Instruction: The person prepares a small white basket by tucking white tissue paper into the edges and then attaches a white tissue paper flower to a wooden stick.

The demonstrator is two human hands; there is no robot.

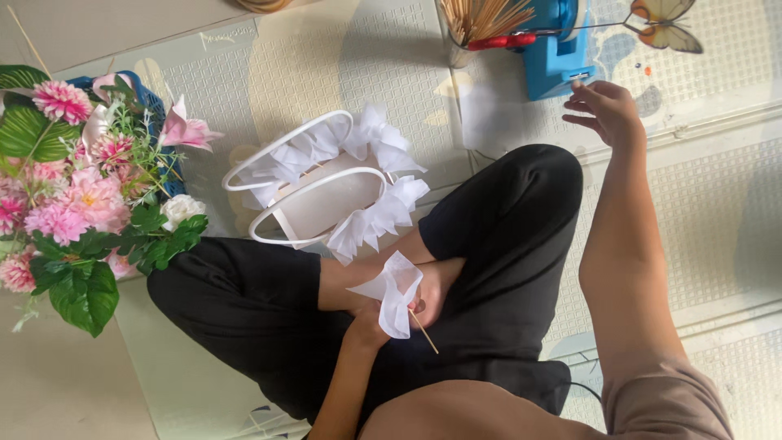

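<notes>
- Tulle bow (395, 287), white and folded, sits on 1 thin wooden stick (423, 331); it hangs over the person's crossed legs in black trousers, just below the white basket.
- Left hand (368, 324): its grip is closed around the stick at the base of the bow.
- Right hand (604, 110): its grip is open, fingers spread and holding nothing, hovering just beside the blue box-shaped device (555, 50) at the top of the view, well apart from the bow.
- White basket (314, 204) on the floor: 2 looped handles, rim lined with white tulle bows like the held one; their exact count is hard to tell, and the inside looks plain white.
- Clear cup (468, 33) beside the blue device holds a dense bundle of wooden sticks, too many to count; a red-handled tool (501, 41) lies across it.
- Blue crate (151, 106) at the left holds artificial flowers (73, 195): pink blooms, 1 white rose, broad green leaves.
- 1 orange butterfly ornament (664, 23) on a wire, top right.
- Floor covered by a pale patterned mat (326, 73).
</notes>
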